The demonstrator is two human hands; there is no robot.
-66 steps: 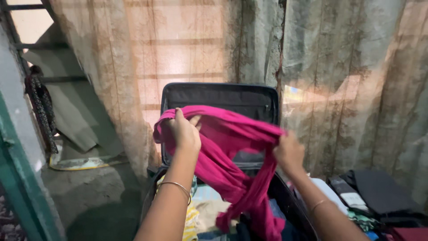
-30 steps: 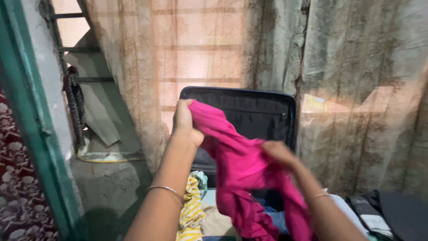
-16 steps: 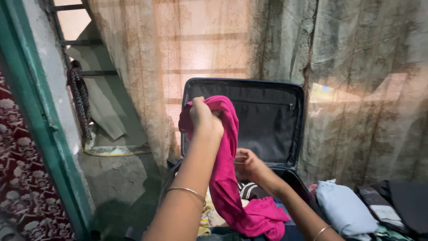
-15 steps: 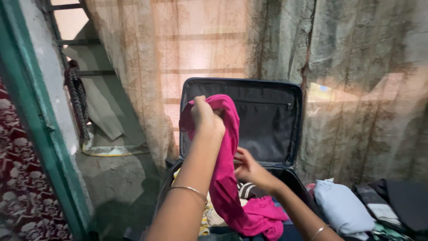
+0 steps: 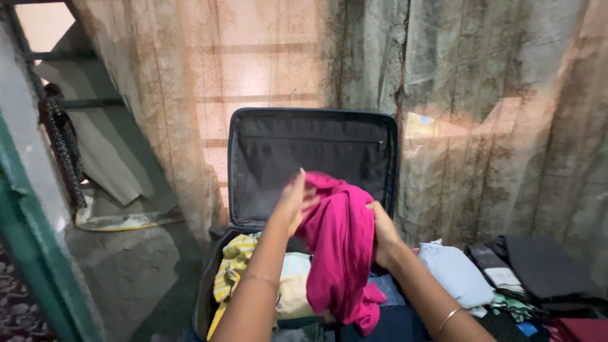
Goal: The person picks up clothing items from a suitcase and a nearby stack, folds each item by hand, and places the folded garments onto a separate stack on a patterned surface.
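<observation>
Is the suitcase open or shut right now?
Open. The suitcase has its lid standing upright against the curtain, and clothes show inside.

Sheer curtain (image 5: pixel 253 69) glows over a barred window — green doorframe (image 5: pixel 38 253) left.

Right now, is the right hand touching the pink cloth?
Touching. The head view shows the right hand pressed against the side of the pink cloth, fingers on the fabric, with no gap between them.
</observation>
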